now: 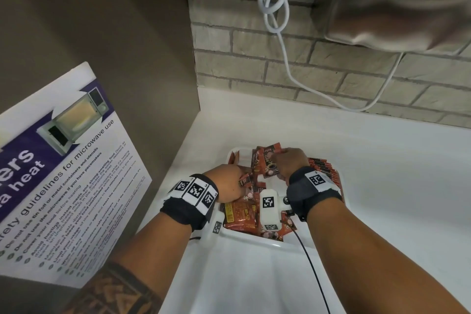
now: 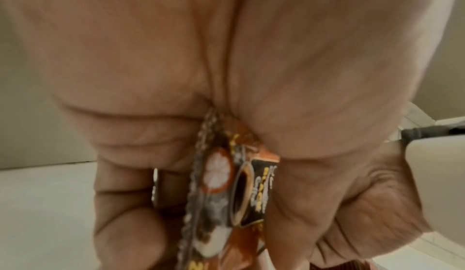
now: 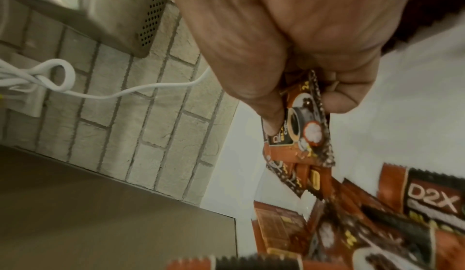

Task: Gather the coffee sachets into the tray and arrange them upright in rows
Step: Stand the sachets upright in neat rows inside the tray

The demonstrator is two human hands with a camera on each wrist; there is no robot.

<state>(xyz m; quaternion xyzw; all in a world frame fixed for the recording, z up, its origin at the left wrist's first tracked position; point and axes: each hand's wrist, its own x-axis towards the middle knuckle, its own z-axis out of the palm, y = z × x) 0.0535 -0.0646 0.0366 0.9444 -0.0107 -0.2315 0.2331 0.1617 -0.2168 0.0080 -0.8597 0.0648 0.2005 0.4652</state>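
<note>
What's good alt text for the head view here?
Seen from above, both hands work in a white tray of red-brown coffee sachets on a white counter: the left hand holds a sachet low, the right hand lifts a few. A microwave safety poster leans at left.

The tray (image 1: 254,243) is seen from above by the head view; each hand's sachets (image 2: 226,185) are seen close-up from the wrists, the right one sharing the wall (image 3: 141,105).

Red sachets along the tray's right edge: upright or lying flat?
Upright. The red coffee sachets by the right rim stand on edge in a tight row, only top edges showing; those mid-tray in the white plastic tray lie flat.
</note>
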